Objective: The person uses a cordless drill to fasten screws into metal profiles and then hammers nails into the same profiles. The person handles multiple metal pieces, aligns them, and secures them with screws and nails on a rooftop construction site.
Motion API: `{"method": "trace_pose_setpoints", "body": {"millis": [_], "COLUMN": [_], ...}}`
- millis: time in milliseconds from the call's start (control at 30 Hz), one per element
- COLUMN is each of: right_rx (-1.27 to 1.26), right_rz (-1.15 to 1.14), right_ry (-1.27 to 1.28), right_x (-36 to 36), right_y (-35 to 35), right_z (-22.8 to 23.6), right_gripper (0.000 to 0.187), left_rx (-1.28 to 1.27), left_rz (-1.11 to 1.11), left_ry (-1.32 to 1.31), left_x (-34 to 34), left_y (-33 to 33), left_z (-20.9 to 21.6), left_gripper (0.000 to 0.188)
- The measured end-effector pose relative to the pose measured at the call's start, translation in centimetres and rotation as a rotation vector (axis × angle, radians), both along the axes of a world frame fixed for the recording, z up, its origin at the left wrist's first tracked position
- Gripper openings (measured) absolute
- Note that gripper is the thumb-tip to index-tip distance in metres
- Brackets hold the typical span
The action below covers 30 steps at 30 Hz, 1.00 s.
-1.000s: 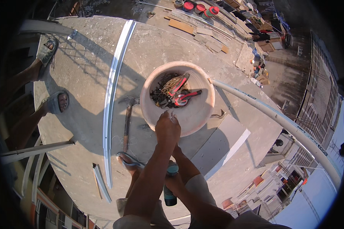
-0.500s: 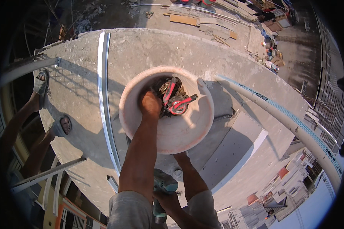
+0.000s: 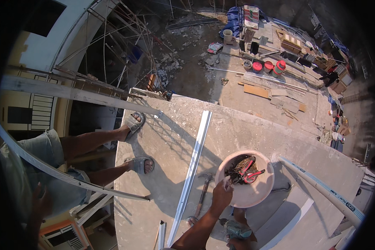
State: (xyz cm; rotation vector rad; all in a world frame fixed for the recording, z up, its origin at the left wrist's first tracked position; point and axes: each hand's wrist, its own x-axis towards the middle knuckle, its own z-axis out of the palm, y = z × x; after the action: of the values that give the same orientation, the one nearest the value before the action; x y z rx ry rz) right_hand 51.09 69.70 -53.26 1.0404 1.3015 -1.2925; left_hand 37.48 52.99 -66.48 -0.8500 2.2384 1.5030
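Over the left rim of a pale round bucket, my left hand is raised with its fingers pinched together. Whatever they hold is too small to make out. Inside the bucket lie a heap of small brownish fasteners and a red-and-black hand tool, its handles pointing up. Low in the view, my right hand grips a teal cordless drill, partly cut off by shadow and my leg. A hammer rests on the slab left of the bucket, beside a long silver metal channel.
Another person in sandals stands at the slab's left edge, near slanting metal bars. Right of the bucket lie a pale board and a thick pipe. Beyond the slab's far edge is a drop to a yard with red buckets.
My left hand has come up out of the bucket to its rim. The view has swung left and outward, so the bucket now appears lower right. My right hand still holds the drill.
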Motion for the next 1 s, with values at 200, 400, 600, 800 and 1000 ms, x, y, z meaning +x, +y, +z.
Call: {"method": "trace_pose_setpoints", "body": {"millis": [200, 400, 600, 800, 1000], "right_rx": [-0.264, -0.331, -0.397, -0.421, -0.44], "right_rz": [-0.056, 0.242, 0.36, 0.41, 0.643], "right_ry": [0.49, 0.532, 0.711, 0.625, 0.681], "right_x": [-5.2, -7.1, -9.2, -8.7, -6.9], "right_y": [1.7, 0.9, -2.8, -5.6, -7.9], "right_z": [4.6, 10.2, 13.7, 14.6, 14.5], "right_gripper": [0.049, 0.043, 0.043, 0.046, 0.045], "left_rx": [0.538, 0.896, 1.276, 1.331, 1.256], "left_rz": [0.586, 0.92, 1.047, 1.186, 1.375], "left_ry": [-0.207, -0.091, 0.153, 0.287, 0.289], "left_x": [3.2, 3.9, 5.5, 9.2, 13.8], "left_y": [-3.1, -5.4, -7.4, -8.5, -9.9], "left_z": [7.1, 13.6, 17.2, 18.1, 18.2], "left_gripper": [0.032, 0.032, 0.023, 0.02, 0.02]}}
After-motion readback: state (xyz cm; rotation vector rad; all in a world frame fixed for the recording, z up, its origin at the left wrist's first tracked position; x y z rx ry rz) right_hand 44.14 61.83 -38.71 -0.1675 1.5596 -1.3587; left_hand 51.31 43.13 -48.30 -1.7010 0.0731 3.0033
